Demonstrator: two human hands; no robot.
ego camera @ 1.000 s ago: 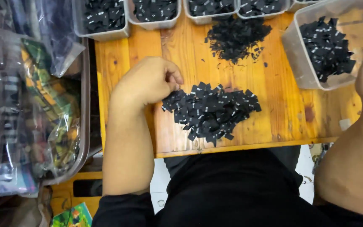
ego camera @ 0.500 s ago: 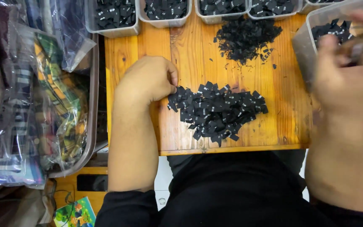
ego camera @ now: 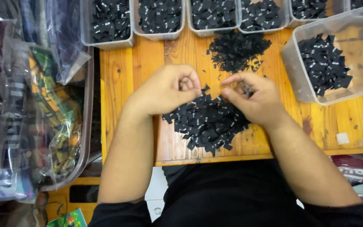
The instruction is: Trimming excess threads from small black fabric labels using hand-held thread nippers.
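A heap of small black fabric labels (ego camera: 209, 124) lies in the middle of a wooden table (ego camera: 131, 84). My left hand (ego camera: 167, 90) is curled at the heap's upper left edge, thumb and fingers pinched on black labels. My right hand (ego camera: 259, 101) sits at the heap's upper right, its fingertips closed on a small black label. The two hands nearly meet above the heap. A second, finer black pile (ego camera: 237, 50) lies just beyond them.
Several clear tubs of black labels (ego camera: 108, 23) line the table's far edge. A larger clear tub (ego camera: 290, 71), part filled, stands tilted at the right. Bagged patterned fabrics fill a bin (ego camera: 34, 117) at the left. A small white scrap (ego camera: 342, 138) lies near the right front edge.
My right hand has come from the large tub at the right down to the heap, close to my left hand. My left hand has shifted slightly over the heap's edge.
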